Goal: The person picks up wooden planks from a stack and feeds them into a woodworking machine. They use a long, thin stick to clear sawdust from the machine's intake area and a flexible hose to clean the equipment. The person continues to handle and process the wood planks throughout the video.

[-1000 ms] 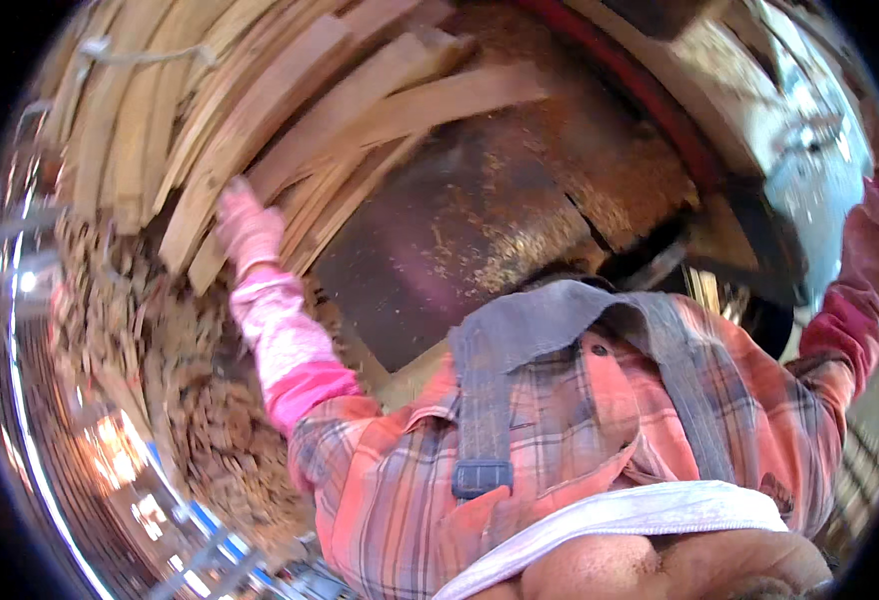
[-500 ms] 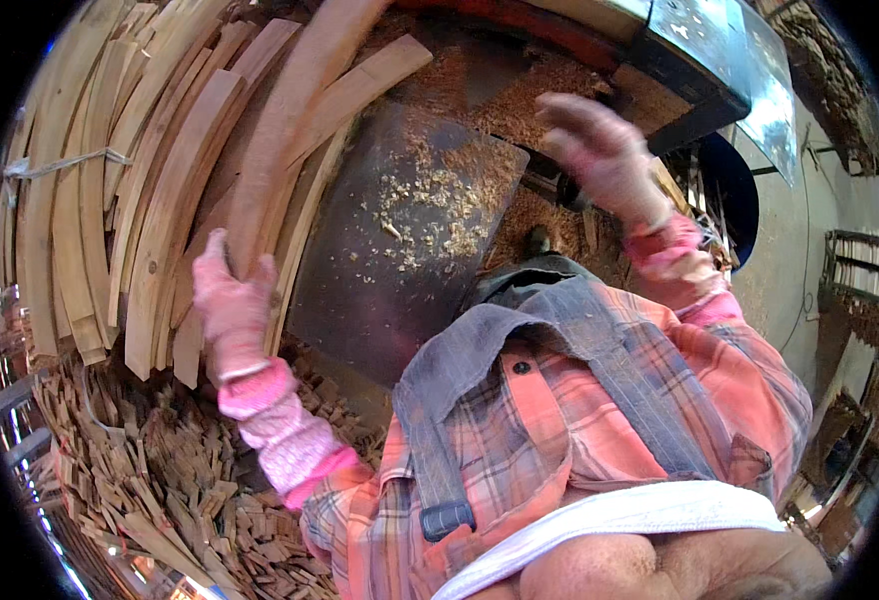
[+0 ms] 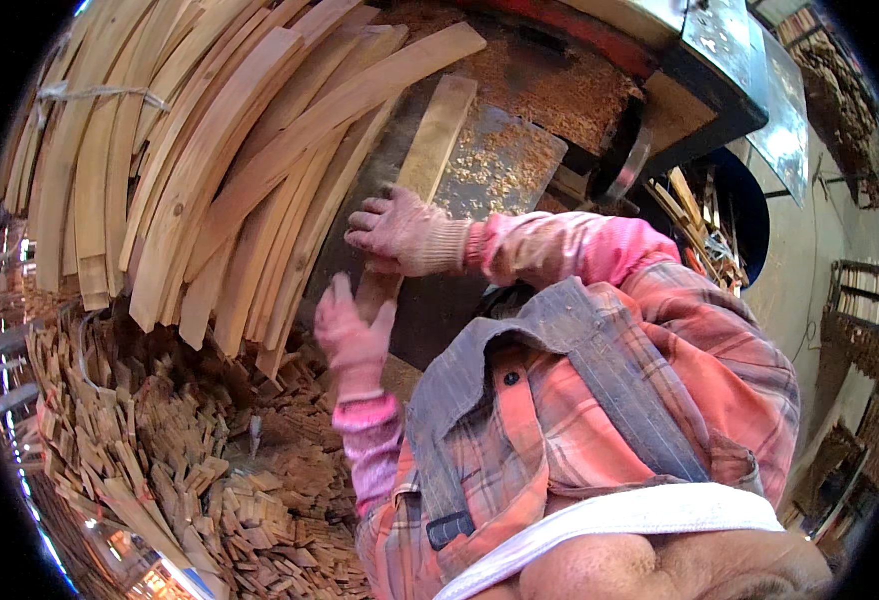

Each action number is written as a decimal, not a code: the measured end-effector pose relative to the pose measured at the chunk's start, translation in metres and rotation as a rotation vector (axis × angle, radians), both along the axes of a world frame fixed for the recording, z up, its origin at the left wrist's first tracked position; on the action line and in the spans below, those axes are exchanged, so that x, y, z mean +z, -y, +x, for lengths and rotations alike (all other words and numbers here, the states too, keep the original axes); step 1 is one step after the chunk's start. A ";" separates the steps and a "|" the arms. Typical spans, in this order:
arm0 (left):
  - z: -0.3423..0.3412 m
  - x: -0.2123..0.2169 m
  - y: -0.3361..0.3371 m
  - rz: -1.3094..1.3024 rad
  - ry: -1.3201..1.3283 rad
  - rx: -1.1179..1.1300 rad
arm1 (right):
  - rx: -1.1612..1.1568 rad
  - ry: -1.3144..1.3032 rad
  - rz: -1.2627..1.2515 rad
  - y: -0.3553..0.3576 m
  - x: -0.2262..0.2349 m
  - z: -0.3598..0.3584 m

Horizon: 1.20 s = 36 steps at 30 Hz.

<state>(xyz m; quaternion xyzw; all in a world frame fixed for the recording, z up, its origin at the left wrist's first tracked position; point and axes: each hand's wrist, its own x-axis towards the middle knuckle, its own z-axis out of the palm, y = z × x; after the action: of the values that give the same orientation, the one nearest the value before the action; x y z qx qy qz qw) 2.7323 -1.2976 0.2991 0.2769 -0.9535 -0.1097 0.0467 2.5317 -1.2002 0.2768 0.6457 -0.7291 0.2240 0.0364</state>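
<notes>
Fingers (image 3: 362,222) of the right hand (image 3: 407,232): slightly bent, laid across the top of a loose board (image 3: 440,135), back of the hand up. Firmness of hold cannot be told; fingertips lie over the board's left side.

Left hand (image 3: 353,342): thumb and fingers spread well apart, at the board's lower end. Whether it touches the wood cannot be told; slight blur. Both hands wear pinkish gloves, with a ribbed cuff (image 3: 448,246) visible at the right wrist.

Board: narrow, pale, lying lengthwise on a dark flat plate (image 3: 428,318), far end pointing up and to the right, part of its length hidden under the right hand. Pale shavings (image 3: 485,178) are scattered on the plate just right of the board.

Left of the hands: a row of long boards (image 3: 205,165), lying close together; one slanting board (image 3: 360,110) rests across several others. Below these, a large heap of small wood offcuts (image 3: 200,470).

Farther right: a dark blue drum (image 3: 757,225) containing wood strips (image 3: 705,215). Beyond the plate: red-brown sawdust (image 3: 530,90), then a shiny metal housing (image 3: 725,60) at upper right.
</notes>
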 end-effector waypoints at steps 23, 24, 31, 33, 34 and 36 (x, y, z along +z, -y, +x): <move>-0.118 -0.036 -0.044 0.002 -0.332 -0.278 | -0.520 0.144 0.092 -0.038 -0.064 -0.247; -0.120 -0.034 -0.048 0.025 -0.311 -0.256 | -0.499 -0.015 0.009 -0.045 -0.044 -0.227; -0.154 -0.062 -0.062 -0.122 -0.336 -0.265 | 0.090 0.034 -0.241 0.001 0.040 -0.127; -0.155 -0.078 -0.050 0.024 -0.453 -0.328 | 0.067 -0.106 -0.166 0.050 0.091 -0.093; -0.155 -0.078 -0.040 0.094 -0.510 -0.357 | -0.017 -0.071 0.034 0.068 0.114 -0.081; -0.145 -0.059 -0.036 0.017 -0.555 -0.304 | -0.171 -0.112 0.219 0.111 0.100 -0.097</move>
<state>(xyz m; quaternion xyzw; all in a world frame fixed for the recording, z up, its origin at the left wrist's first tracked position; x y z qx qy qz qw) 2.5874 -1.2619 0.2397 0.0910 -0.9339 -0.1946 0.2857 2.4347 -1.3111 0.3764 0.5927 -0.7984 0.1026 0.0255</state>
